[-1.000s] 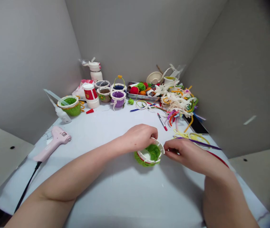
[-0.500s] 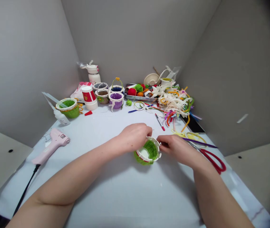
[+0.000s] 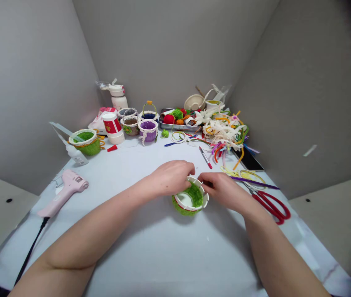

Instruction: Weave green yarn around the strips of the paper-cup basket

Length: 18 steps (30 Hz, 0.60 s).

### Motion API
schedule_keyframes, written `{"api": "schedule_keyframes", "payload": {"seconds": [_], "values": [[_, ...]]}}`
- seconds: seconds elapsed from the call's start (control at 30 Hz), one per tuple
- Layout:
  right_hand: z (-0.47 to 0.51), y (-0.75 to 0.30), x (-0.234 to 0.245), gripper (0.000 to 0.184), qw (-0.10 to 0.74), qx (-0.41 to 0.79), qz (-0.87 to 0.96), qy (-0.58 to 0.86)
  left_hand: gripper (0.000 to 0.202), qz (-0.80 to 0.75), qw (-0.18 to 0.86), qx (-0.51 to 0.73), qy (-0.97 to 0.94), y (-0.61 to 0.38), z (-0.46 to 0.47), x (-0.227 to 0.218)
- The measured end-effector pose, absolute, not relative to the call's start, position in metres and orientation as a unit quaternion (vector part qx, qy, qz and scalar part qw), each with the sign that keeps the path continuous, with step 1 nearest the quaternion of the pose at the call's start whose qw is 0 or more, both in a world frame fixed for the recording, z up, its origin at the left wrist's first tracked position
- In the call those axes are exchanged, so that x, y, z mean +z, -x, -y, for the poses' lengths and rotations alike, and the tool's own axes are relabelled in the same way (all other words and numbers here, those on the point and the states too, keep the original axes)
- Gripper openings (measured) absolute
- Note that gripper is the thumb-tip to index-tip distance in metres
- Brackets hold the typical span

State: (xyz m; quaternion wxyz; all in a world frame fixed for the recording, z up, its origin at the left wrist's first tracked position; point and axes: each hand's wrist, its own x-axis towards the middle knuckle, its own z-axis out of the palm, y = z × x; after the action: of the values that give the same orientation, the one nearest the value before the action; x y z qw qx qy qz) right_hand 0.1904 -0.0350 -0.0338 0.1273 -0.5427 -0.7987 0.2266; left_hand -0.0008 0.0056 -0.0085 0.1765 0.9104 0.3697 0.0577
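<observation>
A small cup-shaped basket, wound with green yarn and topped by a notched white rim, is tilted between my hands. My left hand reaches over its far left side, with the thumb at the rim and the fingers bent behind it, closed on the basket. At the far right of the rim is my right hand, its fingers curled and pressed together against the outside. Whatever lies between those fingertips is hidden. Part of a red band shows below the white rim.
On the left lie a pink glue gun and a white glue bottle. Finished small baskets stand at the back beside a tray of yarn balls. Red-handled scissors, a marker and a heap of trimmings are on the right.
My left fingers have parted a little from the thumb at the rim. The basket has turned or tilted slightly between my hands. The whole view has shifted a little.
</observation>
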Motion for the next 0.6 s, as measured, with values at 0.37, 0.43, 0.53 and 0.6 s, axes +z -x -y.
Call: {"api": "schedule_keyframes", "payload": {"seconds": [0.37,0.43,0.53,0.6], "values": [[0.032,-0.198,-0.036,0.021,0.126,0.234,0.795,0.546,0.014,-0.336,0.250,0.134,-0.898,-0.006,-0.011,-0.020],[0.034,-0.203,-0.029,0.021,0.129,0.250,0.792,0.543,0.015,-0.345,0.248,0.141,-0.894,-0.005,-0.010,-0.020],[0.039,-0.209,-0.017,0.023,0.147,0.279,0.786,0.531,0.017,-0.352,0.250,0.142,-0.891,-0.006,-0.010,-0.021],[0.044,-0.210,-0.012,0.025,0.164,0.287,0.785,0.524,0.019,-0.354,0.250,0.138,-0.891,-0.006,-0.011,-0.022]]}}
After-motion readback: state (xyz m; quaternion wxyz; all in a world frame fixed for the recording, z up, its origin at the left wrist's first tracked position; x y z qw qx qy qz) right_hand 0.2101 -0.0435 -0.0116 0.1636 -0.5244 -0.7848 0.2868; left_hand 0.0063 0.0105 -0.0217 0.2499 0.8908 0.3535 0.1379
